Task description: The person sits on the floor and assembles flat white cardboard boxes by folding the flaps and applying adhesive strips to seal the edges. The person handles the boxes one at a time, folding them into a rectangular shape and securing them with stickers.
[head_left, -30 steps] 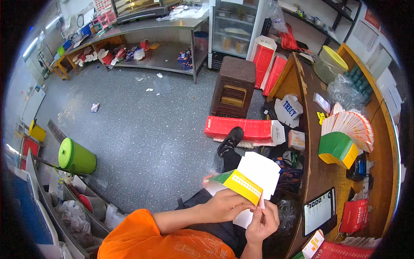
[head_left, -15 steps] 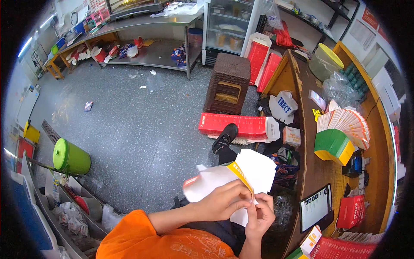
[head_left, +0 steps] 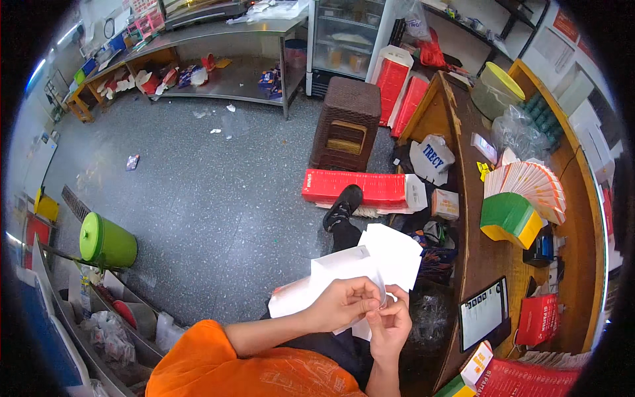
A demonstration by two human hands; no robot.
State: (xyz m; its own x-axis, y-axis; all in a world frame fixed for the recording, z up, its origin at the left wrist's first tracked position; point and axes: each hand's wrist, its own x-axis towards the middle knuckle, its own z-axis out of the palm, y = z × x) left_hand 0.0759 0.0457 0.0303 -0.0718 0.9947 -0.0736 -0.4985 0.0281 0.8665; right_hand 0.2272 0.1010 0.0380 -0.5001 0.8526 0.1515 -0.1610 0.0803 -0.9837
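Observation:
Above my lap is a folding carton blank (head_left: 311, 286), its plain white inside facing up, with a faint orange print at its left end. My left hand (head_left: 344, 303) pinches the raised right-hand edge of this carton between thumb and fingers. Close against it, my right hand (head_left: 390, 323) is closed on the same edge, fingertips almost touching the left ones. The exact fold between the fingers is hidden. Beneath and beyond the hands lies another white card piece (head_left: 399, 255) with angled flaps, resting near my knee.
A row of stacked red cartons (head_left: 354, 188) lies on the floor by my foot, before a brown woven-pattern stool (head_left: 347, 119). At right, a wooden desk (head_left: 473, 258) carries fanned cartons (head_left: 526, 188), a tablet (head_left: 485, 314) and a tub (head_left: 496, 92). A green bin (head_left: 108, 240) stands left.
The carton's yellow printed strip has turned out of sight, and its white inner face now shows. Both hands have shifted slightly left, still pinching the edge.

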